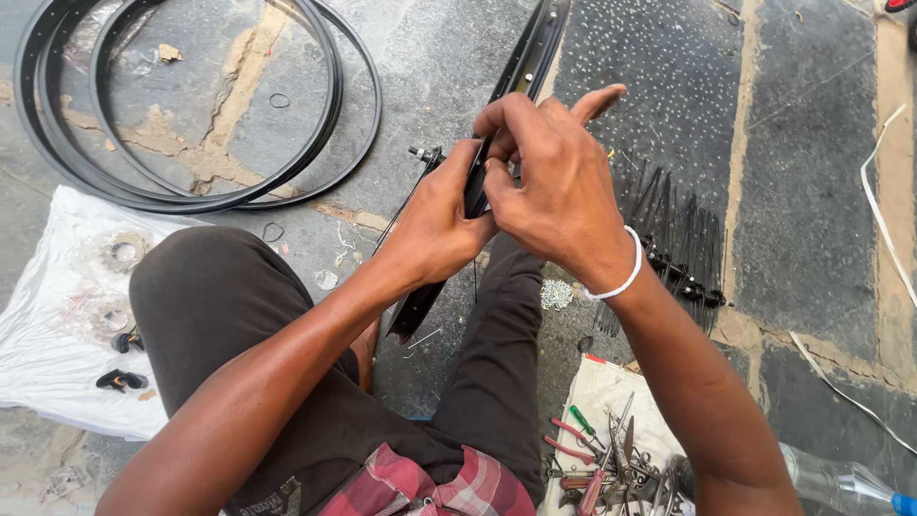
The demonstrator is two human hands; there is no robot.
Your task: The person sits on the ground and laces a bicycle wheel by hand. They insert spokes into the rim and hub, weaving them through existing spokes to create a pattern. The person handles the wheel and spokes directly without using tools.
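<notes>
Nearest, at five o'clock, a heap of hand tools (607, 463) with red and green grips lies on a pale cloth (597, 387), and a clear plastic bottle (841, 483) lies just right of it. At nine o'clock a white plastic sheet (43, 315) carries cog sprockets (122, 250). At the centre, both hands meet on a black wheel rim (521, 62) held edge-on over the dark trousered knees, running from six toward twelve o'clock. The left hand (435, 225) wraps the rim, fingers curled and pressed together around it. The right hand (554, 172), a white band at its wrist, pinches the rim's edge with thumb and bent fingers, forefinger stretched out. Beyond, at three o'clock, loose black spokes (673, 239) lie on the stone. Farthest, at eleven o'clock, two more black rims (205, 196) lie stacked flat.
</notes>
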